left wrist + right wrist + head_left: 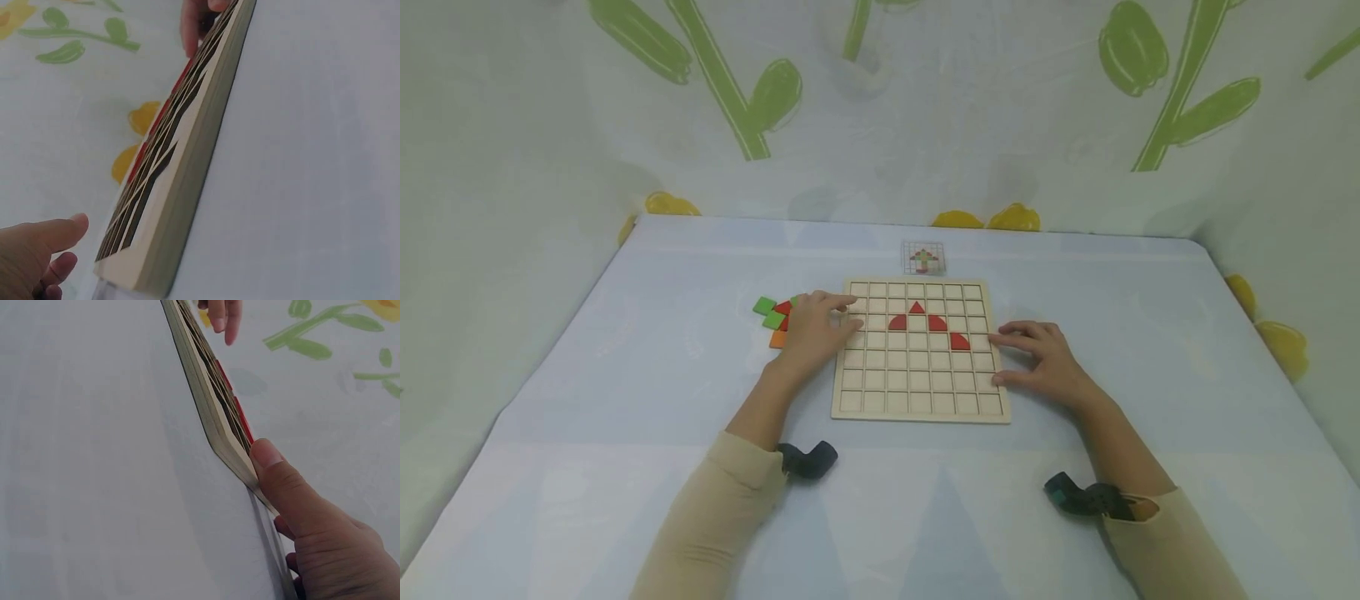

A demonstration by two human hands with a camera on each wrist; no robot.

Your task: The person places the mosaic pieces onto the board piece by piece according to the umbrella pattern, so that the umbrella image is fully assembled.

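Note:
A wooden grid board [897, 383] lies flat in the middle of the table. Set in its squares are a red triangle [917, 308] and several red quarter-round pieces [960, 342]. My left hand [814, 329] is at the board's left edge, thumb and forefinger spread apart with nothing between them. It partly hides a cluster of loose pieces, with green squares [765, 306], red pieces [784, 307] and an orange piece [778, 339]. On the opposite side, my right hand [1043, 362] touches the right edge with thumb and fingertip; in the right wrist view the thumb [284, 481] rests on the rim.
A small clear card [923, 258] with a gridded red and green pattern lies just behind the board. The white table [625, 433] meets a cloth backdrop [970, 117] printed with green stems and yellow flowers. Dark wrist devices [808, 460] sit at both sleeves.

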